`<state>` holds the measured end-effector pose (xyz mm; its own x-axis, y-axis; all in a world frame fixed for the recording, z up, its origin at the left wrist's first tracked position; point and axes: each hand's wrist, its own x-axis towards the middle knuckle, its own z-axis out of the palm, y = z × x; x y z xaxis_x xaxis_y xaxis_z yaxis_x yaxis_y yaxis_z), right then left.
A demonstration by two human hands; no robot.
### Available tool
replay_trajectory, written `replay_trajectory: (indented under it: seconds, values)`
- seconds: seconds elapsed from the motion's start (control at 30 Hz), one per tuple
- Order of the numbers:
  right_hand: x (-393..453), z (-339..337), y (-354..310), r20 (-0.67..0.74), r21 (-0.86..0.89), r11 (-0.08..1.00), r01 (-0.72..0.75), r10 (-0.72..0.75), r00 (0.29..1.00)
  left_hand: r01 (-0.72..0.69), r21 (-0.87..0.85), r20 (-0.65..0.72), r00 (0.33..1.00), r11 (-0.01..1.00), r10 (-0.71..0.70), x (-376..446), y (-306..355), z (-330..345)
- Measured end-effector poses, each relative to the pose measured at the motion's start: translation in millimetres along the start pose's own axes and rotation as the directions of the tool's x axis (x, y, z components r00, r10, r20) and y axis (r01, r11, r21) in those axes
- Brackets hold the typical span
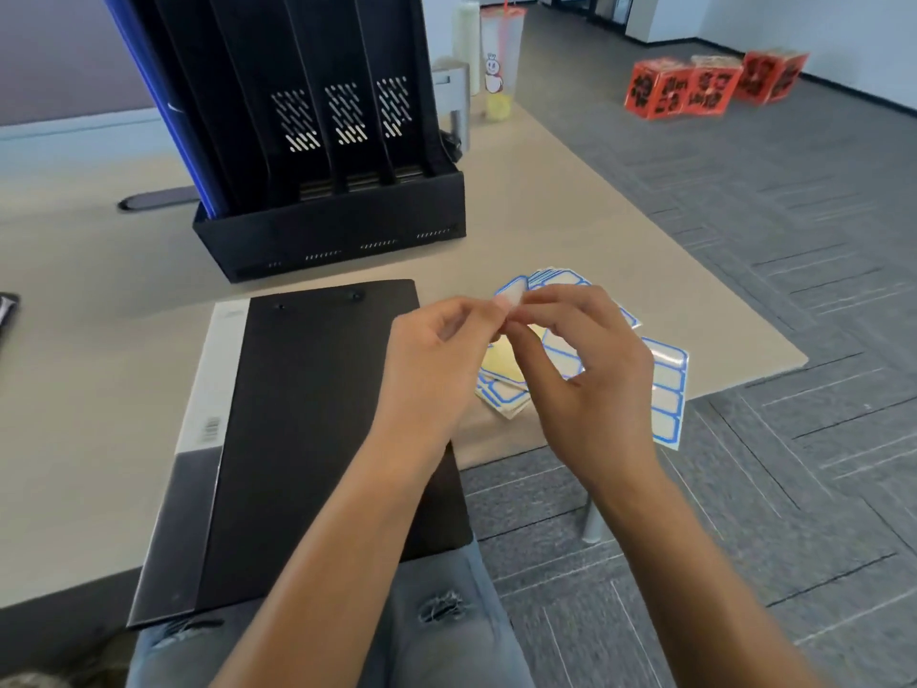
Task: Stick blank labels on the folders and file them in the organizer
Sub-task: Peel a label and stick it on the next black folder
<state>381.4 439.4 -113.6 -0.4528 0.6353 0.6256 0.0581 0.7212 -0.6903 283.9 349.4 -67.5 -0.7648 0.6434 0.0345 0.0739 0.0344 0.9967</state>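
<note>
Blue-edged, flimsy label (511, 295) is being pinched between both hands (446, 335) at its corner, at the folder's (317, 414) three o'clock.

Beige table (570, 201) on grey patterned carpet (744, 201)

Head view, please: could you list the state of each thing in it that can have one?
Black folder: closed, flat on the table, near end past the edge, unlabelled as far as visible.
Blank label: pinched between both hands above the sheets.
Label sheets: loose pile on the table.
Organizer: upright, a blue folder in its leftmost slot.
Left hand: pinching the label.
Right hand: pinching the label.
Drink cup: upright, straw in.
</note>
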Motion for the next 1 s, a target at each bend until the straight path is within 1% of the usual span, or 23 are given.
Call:
replay_trajectory:
  seconds: [0.07, 0.13, 0.17, 0.23, 0.3, 0.4, 0.47, 0.6, 0.67, 0.83, 0.93, 1.0]
  values:
    - [-2, 4, -8, 0.07, -0.005, 0.999, 0.04, -0.039, 0.997, -0.01, 0.003, -0.049, 0.999, 1.0, 0.01, -2, -2, -14]
    - [-4, 10, -16, 0.085, 0.013, 0.999, 0.037, -0.038, 0.996, -0.01, 0.019, -0.095, 0.995, 1.0, 0.011, -5, -4, -30]
    - [-5, 13, -21, 0.072, 0.037, 0.999, 0.002, -0.005, 0.997, -0.01, 0.039, -0.107, 0.994, 0.999, 0.014, -6, -6, -39]
    - [-3, 20, -31, 0.08, 0.115, 0.985, -0.13, 0.121, 0.989, -0.015, 0.088, -0.121, 0.992, 0.996, 0.026, -10, -10, -55]
    - [1, 28, -39, 0.162, 0.168, 0.952, -0.254, 0.228, 0.96, -0.03, 0.107, -0.127, 0.991, 0.994, 0.044, -15, -12, -70]
    - [5, 42, -45, 0.26, 0.193, 0.928, -0.319, 0.265, 0.929, -0.032, 0.144, -0.105, 0.993, 0.989, 0.047, -22, -13, -88]
    - [5, 51, -50, 0.275, 0.205, 0.923, -0.327, 0.266, 0.924, -0.033, 0.207, -0.102, 0.993, 0.978, 0.055, -22, -18, -99]
    - [1, 66, -61, 0.302, 0.203, 0.928, -0.313, 0.245, 0.921, -0.072, 0.349, -0.181, 0.973, 0.934, 0.142, -20, -25, -116]
    - [0, 72, -66, 0.31, 0.203, 0.93, -0.307, 0.237, 0.921, -0.077, 0.388, -0.206, 0.964, 0.918, 0.168, -20, -25, -121]
    - [1, 81, -68, 0.317, 0.2, 0.925, -0.322, 0.25, 0.915, -0.033, 0.377, -0.248, 0.959, 0.926, 0.135, -16, -26, -132]
    - [2, 86, -65, 0.346, 0.185, 0.927, -0.327, 0.25, 0.904, 0.001, 0.406, -0.243, 0.964, 0.914, 0.107, -14, -26, -137]
    - [4, 91, -63, 0.34, 0.173, 0.925, -0.338, 0.266, 0.902, 0.025, 0.442, -0.233, 0.969, 0.897, 0.087, -12, -25, -141]
